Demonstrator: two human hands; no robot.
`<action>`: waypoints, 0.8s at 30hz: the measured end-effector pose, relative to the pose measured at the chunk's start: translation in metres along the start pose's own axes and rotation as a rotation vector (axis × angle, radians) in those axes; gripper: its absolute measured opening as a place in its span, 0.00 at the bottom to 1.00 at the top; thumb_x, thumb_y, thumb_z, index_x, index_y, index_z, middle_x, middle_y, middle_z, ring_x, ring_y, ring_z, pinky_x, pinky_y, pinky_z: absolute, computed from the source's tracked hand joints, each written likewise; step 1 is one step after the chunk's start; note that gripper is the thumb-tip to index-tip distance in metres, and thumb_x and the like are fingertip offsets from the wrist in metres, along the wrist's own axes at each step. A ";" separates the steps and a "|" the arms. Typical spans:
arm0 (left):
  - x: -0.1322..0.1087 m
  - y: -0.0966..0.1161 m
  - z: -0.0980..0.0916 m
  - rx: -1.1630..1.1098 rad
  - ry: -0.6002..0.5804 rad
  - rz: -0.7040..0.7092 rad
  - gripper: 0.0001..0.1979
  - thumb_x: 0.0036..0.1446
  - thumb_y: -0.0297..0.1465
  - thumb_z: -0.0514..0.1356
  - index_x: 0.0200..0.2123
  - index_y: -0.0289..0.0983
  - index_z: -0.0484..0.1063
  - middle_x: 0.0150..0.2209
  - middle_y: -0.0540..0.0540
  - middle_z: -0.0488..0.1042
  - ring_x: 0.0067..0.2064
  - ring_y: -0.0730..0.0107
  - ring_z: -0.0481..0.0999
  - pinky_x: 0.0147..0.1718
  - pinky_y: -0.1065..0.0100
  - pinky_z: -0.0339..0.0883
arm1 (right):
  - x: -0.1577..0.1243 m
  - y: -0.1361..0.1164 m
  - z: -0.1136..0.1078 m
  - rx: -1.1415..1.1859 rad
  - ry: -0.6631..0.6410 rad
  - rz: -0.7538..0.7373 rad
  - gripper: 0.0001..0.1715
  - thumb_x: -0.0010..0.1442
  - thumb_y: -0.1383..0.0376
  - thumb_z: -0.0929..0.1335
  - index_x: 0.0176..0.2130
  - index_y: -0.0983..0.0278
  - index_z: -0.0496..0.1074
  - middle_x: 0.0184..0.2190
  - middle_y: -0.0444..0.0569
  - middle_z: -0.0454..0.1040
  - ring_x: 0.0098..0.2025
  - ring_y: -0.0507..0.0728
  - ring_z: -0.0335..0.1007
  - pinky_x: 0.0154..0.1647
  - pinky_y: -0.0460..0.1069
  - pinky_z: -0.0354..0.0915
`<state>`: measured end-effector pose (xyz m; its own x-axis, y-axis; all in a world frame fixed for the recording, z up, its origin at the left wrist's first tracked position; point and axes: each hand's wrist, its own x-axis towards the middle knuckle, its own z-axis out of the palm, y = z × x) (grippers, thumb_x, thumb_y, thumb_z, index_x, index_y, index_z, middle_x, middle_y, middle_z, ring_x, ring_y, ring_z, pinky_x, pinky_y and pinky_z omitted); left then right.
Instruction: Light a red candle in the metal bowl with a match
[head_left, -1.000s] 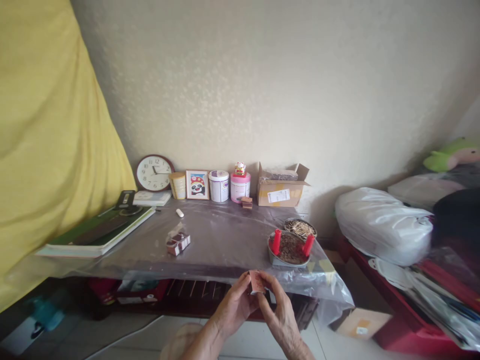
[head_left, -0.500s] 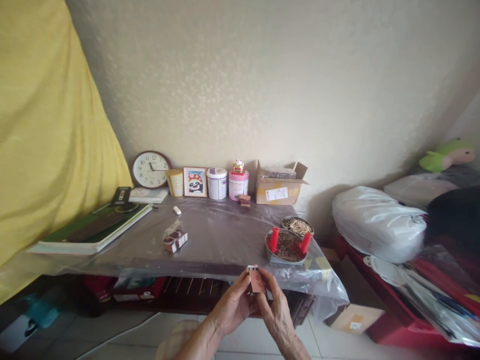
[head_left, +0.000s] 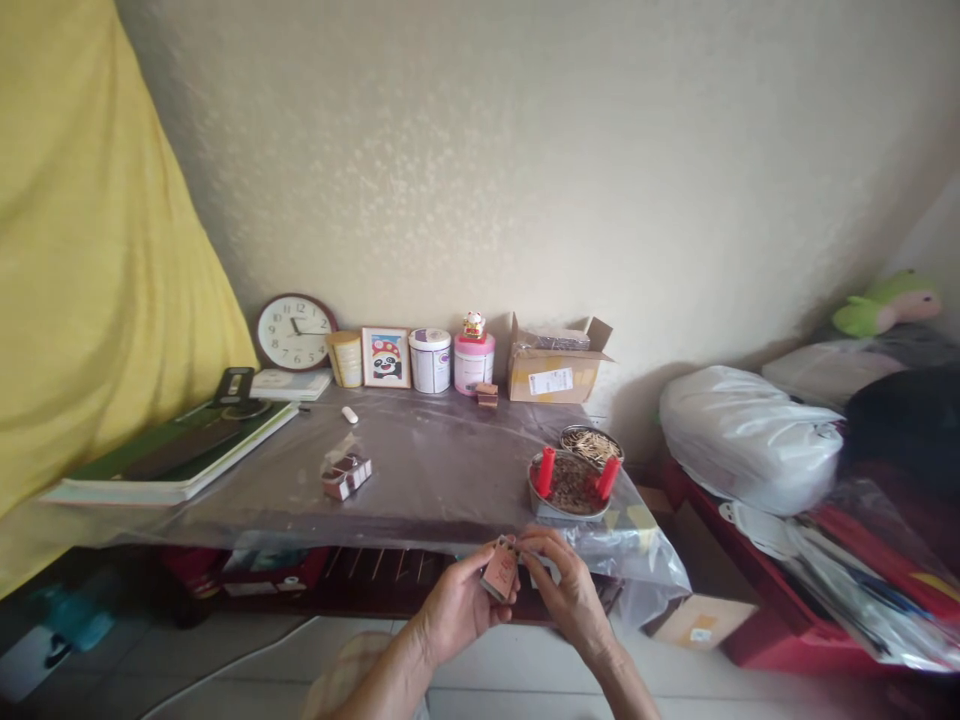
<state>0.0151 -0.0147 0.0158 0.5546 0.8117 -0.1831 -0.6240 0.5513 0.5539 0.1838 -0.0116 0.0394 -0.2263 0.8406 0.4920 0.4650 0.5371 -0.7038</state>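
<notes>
My left hand (head_left: 459, 608) is closed around a small pink matchbox (head_left: 499, 573), held tilted in front of the table's near edge. At the box's upper right end, the fingertips of my right hand (head_left: 564, 578) are pinched together. Whatever they grip there is too small to make out. Beyond the hands stands an oval tin (head_left: 562, 509) filled with dark brown material, with two red candles (head_left: 547, 474) upright in it. Just behind it, a round dish holds loose matches (head_left: 592, 445). To the left lies a plastic-wrapped pack of matchboxes (head_left: 347, 476).
A plastic-covered table (head_left: 427, 470) fills the middle. Along the wall are a clock (head_left: 297, 332), a framed panda picture (head_left: 386, 358), two canisters (head_left: 430, 362) and an open carton (head_left: 555, 374). A large green book (head_left: 180, 455) lies left; white bags (head_left: 750, 435) sit right.
My right hand has shifted from the matchbox's side to its upper end, fingers now pinched. The box has turned in my left hand. The view has shifted slightly.
</notes>
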 end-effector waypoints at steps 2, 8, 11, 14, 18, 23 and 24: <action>0.000 -0.001 0.000 0.029 0.015 -0.021 0.16 0.58 0.38 0.54 0.43 0.33 0.71 0.29 0.44 0.75 0.29 0.71 0.73 0.27 0.70 0.62 | -0.001 0.003 0.002 -0.023 -0.020 -0.006 0.11 0.63 0.63 0.63 0.36 0.62 0.73 0.37 0.50 0.73 0.41 0.56 0.71 0.43 0.49 0.66; -0.001 -0.002 0.001 0.151 0.046 -0.068 0.16 0.56 0.38 0.53 0.33 0.30 0.72 0.25 0.44 0.73 0.24 0.72 0.69 0.22 0.71 0.54 | -0.003 0.004 0.002 -0.119 -0.139 0.014 0.10 0.62 0.67 0.62 0.36 0.62 0.74 0.33 0.47 0.73 0.37 0.54 0.71 0.39 0.47 0.66; 0.001 -0.003 -0.002 0.208 0.083 -0.101 0.15 0.54 0.38 0.53 0.29 0.32 0.71 0.22 0.46 0.71 0.20 0.74 0.66 0.20 0.70 0.50 | -0.005 0.005 -0.001 -0.192 -0.227 0.031 0.10 0.61 0.69 0.63 0.34 0.61 0.74 0.33 0.46 0.73 0.35 0.54 0.71 0.38 0.46 0.65; 0.004 -0.005 -0.007 0.262 0.118 -0.161 0.15 0.53 0.40 0.53 0.27 0.33 0.69 0.19 0.47 0.69 0.18 0.74 0.63 0.19 0.70 0.47 | -0.007 0.005 -0.004 -0.250 -0.317 0.032 0.10 0.61 0.69 0.63 0.33 0.61 0.74 0.33 0.45 0.73 0.35 0.54 0.70 0.37 0.46 0.64; 0.007 -0.007 -0.013 0.324 0.135 -0.240 0.17 0.52 0.41 0.51 0.24 0.32 0.69 0.19 0.47 0.68 0.17 0.75 0.61 0.18 0.69 0.45 | -0.008 0.004 -0.005 -0.306 -0.405 0.013 0.11 0.61 0.70 0.63 0.30 0.62 0.72 0.31 0.44 0.73 0.34 0.53 0.69 0.35 0.44 0.61; 0.006 -0.006 -0.013 0.368 0.145 -0.275 0.17 0.51 0.42 0.50 0.24 0.33 0.68 0.18 0.49 0.67 0.16 0.76 0.60 0.18 0.69 0.45 | -0.009 0.003 -0.005 -0.350 -0.447 -0.006 0.08 0.60 0.71 0.63 0.30 0.63 0.70 0.31 0.44 0.72 0.34 0.52 0.69 0.36 0.44 0.60; 0.006 -0.006 -0.012 0.372 0.146 -0.277 0.18 0.50 0.43 0.51 0.24 0.34 0.68 0.18 0.49 0.67 0.16 0.76 0.59 0.18 0.69 0.45 | -0.010 0.003 -0.005 -0.355 -0.446 -0.008 0.08 0.60 0.70 0.63 0.31 0.63 0.70 0.31 0.45 0.72 0.34 0.52 0.68 0.35 0.44 0.60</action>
<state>0.0149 -0.0108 0.0016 0.5723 0.6772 -0.4625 -0.2099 0.6661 0.7157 0.1914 -0.0187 0.0353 -0.5345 0.8261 0.1786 0.7037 0.5521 -0.4473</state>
